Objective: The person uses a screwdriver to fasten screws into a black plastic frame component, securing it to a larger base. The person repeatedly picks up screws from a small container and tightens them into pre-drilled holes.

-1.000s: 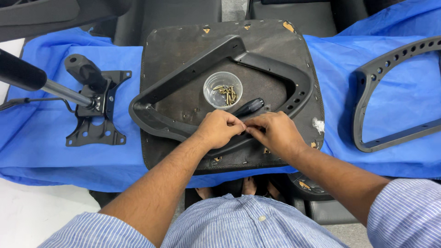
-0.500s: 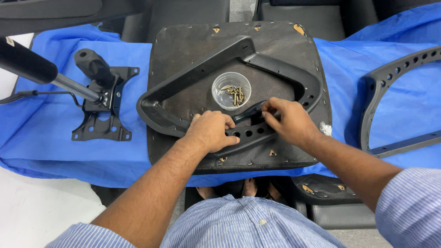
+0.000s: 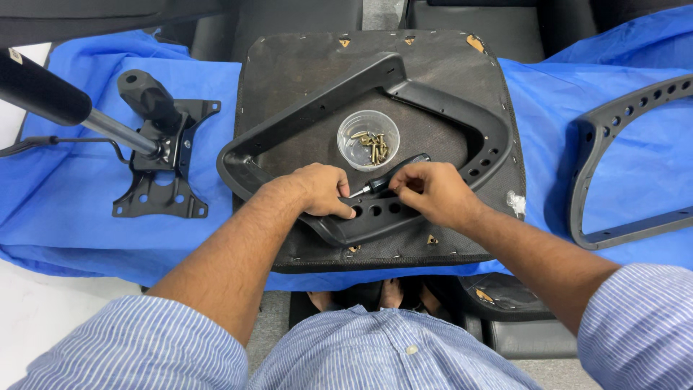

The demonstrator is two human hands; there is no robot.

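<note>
Here the left hand lies curled on the near bar of a black plastic armrest frame, its fingers folded down and pressed against the bar just beside a row of round holes. The right hand is next to it, its fingers closed around a screwdriver with a black handle; the handle points up and away to the right, and the metal tip slants down to the left toward the left hand's fingertips, at the holes in the frame. The frame lies flat on the dark underside of a chair seat, which rests on a blue cloth spread over the work surface. Inside the loop of the frame, just beyond the hands, stands a small clear plastic cup holding brass-coloured screws. To the left on the cloth lies a black metal chair mechanism with a knob and a lever, and a thick black cylinder reaches in from the upper left corner. To the right, well apart from the hands, lies a second grey frame with holes along its curve. Both forearms are bare below rolled striped shirt sleeves.
</note>
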